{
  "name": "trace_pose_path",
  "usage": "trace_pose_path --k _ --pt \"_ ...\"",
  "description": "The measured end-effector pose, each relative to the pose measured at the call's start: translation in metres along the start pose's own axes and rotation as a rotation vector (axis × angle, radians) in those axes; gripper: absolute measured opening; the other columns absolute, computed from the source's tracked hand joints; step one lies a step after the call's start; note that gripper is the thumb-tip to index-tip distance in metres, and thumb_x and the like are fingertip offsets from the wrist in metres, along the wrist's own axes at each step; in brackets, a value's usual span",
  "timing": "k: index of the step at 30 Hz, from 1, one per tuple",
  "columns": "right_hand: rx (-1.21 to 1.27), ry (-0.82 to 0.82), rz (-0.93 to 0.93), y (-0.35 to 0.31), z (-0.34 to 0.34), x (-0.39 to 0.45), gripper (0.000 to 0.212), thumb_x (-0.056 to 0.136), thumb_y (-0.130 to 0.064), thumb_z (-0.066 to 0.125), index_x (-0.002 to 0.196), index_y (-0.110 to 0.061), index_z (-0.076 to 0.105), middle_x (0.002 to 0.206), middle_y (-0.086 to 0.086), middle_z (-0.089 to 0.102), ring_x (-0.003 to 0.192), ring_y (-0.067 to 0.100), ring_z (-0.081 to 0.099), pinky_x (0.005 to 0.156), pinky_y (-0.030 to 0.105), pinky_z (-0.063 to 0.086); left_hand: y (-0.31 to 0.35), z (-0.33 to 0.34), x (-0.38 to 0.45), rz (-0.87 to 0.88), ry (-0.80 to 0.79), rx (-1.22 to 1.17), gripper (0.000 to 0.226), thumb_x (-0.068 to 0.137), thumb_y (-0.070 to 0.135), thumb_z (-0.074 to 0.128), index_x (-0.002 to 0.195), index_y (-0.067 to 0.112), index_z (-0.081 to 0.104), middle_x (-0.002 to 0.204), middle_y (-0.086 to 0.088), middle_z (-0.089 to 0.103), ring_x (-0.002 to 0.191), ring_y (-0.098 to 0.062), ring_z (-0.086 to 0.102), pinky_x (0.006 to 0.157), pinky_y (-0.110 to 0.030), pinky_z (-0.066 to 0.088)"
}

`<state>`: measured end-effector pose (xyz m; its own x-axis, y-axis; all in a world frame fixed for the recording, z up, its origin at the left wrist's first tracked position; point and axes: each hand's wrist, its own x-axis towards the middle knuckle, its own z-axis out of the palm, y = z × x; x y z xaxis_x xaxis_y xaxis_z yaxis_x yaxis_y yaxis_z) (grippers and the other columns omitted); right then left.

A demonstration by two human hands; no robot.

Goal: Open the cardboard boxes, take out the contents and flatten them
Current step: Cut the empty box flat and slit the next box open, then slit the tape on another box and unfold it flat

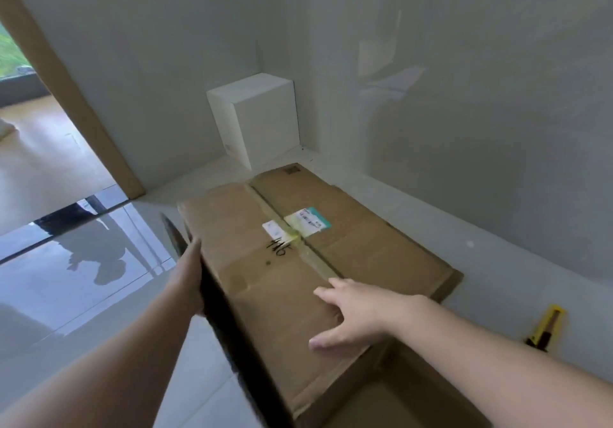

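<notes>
I note the cardboard box (298, 261) taped closed on the floor (99, 278), left hand (190, 281) gripping its left edge, right hand (351, 315) spread flat on top, yellow box cutter (547, 328) lying right

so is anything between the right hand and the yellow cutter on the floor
Nothing visible. The right hand rests with spread fingers on the cardboard box. The yellow cutter lies on bare floor to the box's right, with only open tile between them.
</notes>
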<state>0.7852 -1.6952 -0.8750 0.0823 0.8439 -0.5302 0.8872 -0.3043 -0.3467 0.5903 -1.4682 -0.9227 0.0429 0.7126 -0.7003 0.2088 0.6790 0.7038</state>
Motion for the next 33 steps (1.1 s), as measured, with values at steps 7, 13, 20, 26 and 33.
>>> trace_pose_path --k 7,13,20,26,33 --pt "-0.289 0.022 0.017 0.030 0.029 0.029 0.085 0.091 -0.063 0.040 0.154 -0.025 -0.003 0.160 0.007 -0.015 0.148 0.026 -0.012 0.120 0.045 0.001 -0.042 -0.025 0.030 -0.070 0.377 0.567 0.111 0.073 0.052 0.074 0.149 0.008 0.006 0.147 -0.024 0.026 0.128 -0.042 0.039 0.104 -0.056 0.035" --pt "-0.329 0.052 0.003 0.035 0.033 0.036 0.083 0.092 -0.065 0.034 0.154 -0.024 -0.005 0.160 0.006 -0.016 0.147 0.025 -0.014 0.120 0.045 0.000 -0.041 0.004 0.030 0.005 0.499 0.673 0.069 0.097 0.053 0.030 0.152 0.015 0.009 0.156 -0.026 -0.007 0.143 -0.043 -0.004 0.114 -0.058 0.003" --pt "-0.323 0.061 0.022 0.043 0.036 0.040 0.084 0.092 -0.068 0.028 0.153 -0.024 -0.008 0.159 0.001 -0.022 0.146 0.021 -0.019 0.120 0.045 -0.004 -0.041 0.013 0.038 -0.003 0.516 0.772 0.073 0.094 0.061 0.023 0.152 0.017 0.013 0.154 -0.031 -0.008 0.143 -0.041 -0.013 0.114 -0.058 -0.003" --pt "-0.317 0.057 0.048 0.038 0.035 0.048 0.081 0.092 -0.068 0.024 0.152 -0.027 -0.012 0.158 0.003 -0.025 0.145 0.023 -0.022 0.119 0.047 -0.007 -0.040 0.013 0.027 0.066 0.488 0.868 0.071 0.095 0.059 0.019 0.152 0.017 0.014 0.152 -0.032 -0.015 0.142 -0.042 -0.018 0.113 -0.058 -0.009" --pt "-0.307 0.070 0.010 0.041 0.035 0.048 0.106 0.056 -0.081 -0.009 0.151 -0.032 -0.013 0.157 0.003 -0.026 0.145 0.023 -0.023 0.119 0.048 -0.008 -0.040 0.023 0.020 0.476 0.405 1.157 0.073 0.096 0.049 0.024 0.152 0.010 -0.003 0.155 -0.019 -0.021 0.143 -0.030 -0.023 0.115 -0.048 -0.015"
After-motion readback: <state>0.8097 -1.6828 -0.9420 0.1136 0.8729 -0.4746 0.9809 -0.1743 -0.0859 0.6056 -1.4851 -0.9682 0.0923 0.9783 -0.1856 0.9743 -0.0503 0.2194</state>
